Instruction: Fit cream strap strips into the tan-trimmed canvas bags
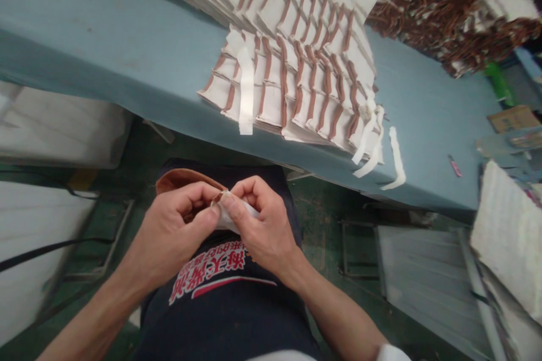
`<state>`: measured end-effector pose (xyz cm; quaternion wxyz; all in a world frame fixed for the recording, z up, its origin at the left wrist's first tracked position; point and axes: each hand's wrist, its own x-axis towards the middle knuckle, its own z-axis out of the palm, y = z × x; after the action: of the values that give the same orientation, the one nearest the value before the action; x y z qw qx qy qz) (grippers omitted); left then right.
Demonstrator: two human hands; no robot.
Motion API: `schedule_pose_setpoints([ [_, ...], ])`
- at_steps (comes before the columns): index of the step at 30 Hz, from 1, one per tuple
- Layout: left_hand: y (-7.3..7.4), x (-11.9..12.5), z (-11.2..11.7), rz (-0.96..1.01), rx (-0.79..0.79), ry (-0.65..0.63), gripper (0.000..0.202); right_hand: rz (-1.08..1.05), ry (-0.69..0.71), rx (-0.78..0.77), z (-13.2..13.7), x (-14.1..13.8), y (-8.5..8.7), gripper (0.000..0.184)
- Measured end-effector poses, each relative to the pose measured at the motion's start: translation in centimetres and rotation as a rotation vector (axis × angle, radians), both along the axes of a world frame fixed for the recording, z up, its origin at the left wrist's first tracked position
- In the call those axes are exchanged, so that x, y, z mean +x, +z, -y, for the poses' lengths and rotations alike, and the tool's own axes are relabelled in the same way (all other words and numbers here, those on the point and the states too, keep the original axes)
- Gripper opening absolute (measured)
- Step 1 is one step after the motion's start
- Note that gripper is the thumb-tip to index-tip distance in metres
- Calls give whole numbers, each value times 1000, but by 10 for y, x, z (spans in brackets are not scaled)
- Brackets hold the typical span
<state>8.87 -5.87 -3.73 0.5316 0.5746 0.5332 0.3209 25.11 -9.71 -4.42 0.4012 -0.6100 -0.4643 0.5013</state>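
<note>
Over my lap, my left hand (182,223) and my right hand (260,220) meet, fingertips almost touching. Between them is a small piece of brown material (186,177) with a white part (226,221) below it. My left fingers pinch its brown side, and the right thumb and forefinger press on the white side. The fingers cover much of the piece, so I cannot tell its exact kind. Beyond my hands, on the table, lie rows of overlapping white pieces with brown edges (292,84). A white strip (246,90) lies across them.
The blue-covered table (127,51) runs across in front of me. More white strips (396,161) hang near its front edge. A heap of brown and white pieces (440,11) fills the far right. A small pink object (455,166) lies at right, near white sheets (508,237).
</note>
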Motion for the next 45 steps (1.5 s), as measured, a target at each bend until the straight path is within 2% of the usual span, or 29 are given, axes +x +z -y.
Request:
schedule_pose_setpoints([
  [4,0,4,5,-74,83,38,23,-64,47,-15,1,2,-5,36],
  [8,-2,6,14,-139,186,97,21,68,68,1,2,1,-3,31],
  [10,-4,7,18,-218,281,121,21,148,59,11,2,1,0,31],
  [12,-5,7,22,-287,401,128,22,142,57,-24,1,3,2,35],
  [14,-4,6,24,-288,481,113,22,-16,109,-132,-2,7,2,46],
  [16,-2,6,24,-243,492,78,24,-250,223,-287,-7,14,-3,59],
  [19,0,4,23,-132,387,1,26,-515,405,-453,-14,22,-16,71],
  [21,-3,1,20,-65,285,-74,26,-595,478,-459,-16,25,-25,73],
  [23,-8,-3,16,0,207,-132,26,-618,512,-402,-15,25,-30,70],
  [26,-11,-9,11,129,102,-201,23,-638,562,-306,-12,25,-28,63],
  [28,-8,-12,7,187,33,-262,20,-640,612,-259,-12,27,-23,57],
  [30,-2,-14,3,183,5,-291,18,-502,640,-153,-14,32,-16,48],
  [33,8,-16,-2,130,-4,-293,17,-41,601,121,-18,40,-5,32],
  [35,14,-16,-5,100,-7,-310,18,222,493,320,-18,44,5,25],
  [37,19,-18,-7,66,25,-330,20,312,373,536,-17,44,17,15],
  [39,25,-21,-7,10,62,-351,23,278,353,747,-19,41,29,13],
  [41,31,-25,-5,-44,103,-373,26,239,455,864,-25,35,38,26],
  [43,36,-32,-2,-93,149,-378,26,234,579,870,-36,29,42,32],
  [45,41,-39,1,-130,191,-367,26,244,673,838,-47,24,41,30],
])
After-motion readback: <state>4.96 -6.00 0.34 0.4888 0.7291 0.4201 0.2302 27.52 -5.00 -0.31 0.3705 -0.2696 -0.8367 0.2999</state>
